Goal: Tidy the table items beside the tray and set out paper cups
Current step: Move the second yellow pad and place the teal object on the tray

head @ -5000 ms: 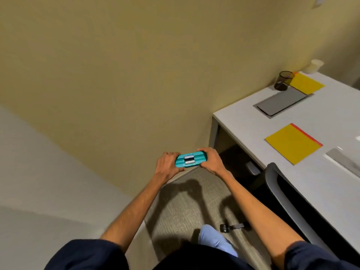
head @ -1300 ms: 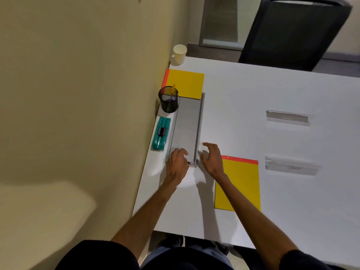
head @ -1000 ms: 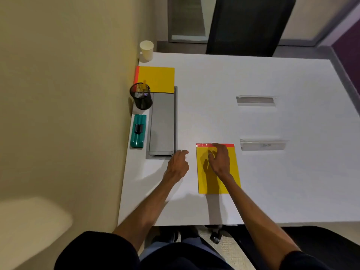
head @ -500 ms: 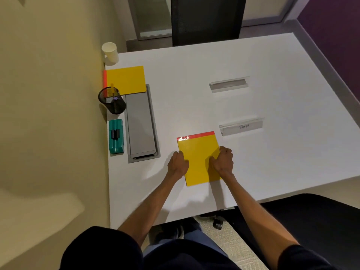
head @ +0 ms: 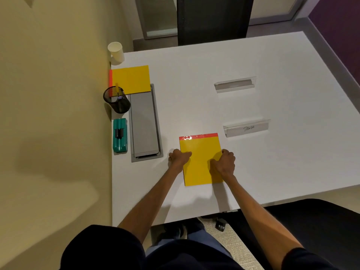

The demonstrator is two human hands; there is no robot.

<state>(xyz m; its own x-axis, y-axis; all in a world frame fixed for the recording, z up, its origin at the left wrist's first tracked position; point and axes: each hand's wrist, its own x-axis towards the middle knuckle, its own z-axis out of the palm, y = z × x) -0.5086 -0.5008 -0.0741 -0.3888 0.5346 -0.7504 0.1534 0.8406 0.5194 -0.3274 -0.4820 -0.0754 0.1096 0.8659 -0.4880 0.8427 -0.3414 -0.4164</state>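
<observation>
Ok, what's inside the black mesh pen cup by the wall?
One yellow pencil-like stick stands in the black mesh pen cup, leaning toward the wall. Something dark, perhaps a pen, lies lower down; the mesh wall hides the bottom.

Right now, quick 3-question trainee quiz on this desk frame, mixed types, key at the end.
1. True or false: the paper cup stands upright at the table's far corner by the wall.
2. What lies directly left of the grey tray?
A. the teal stapler
B. a name holder
C. a pad
3. Fill in: the left hand and right hand both grip the near yellow ____.

Key: 1 true; 2 A; 3 pad.
</observation>
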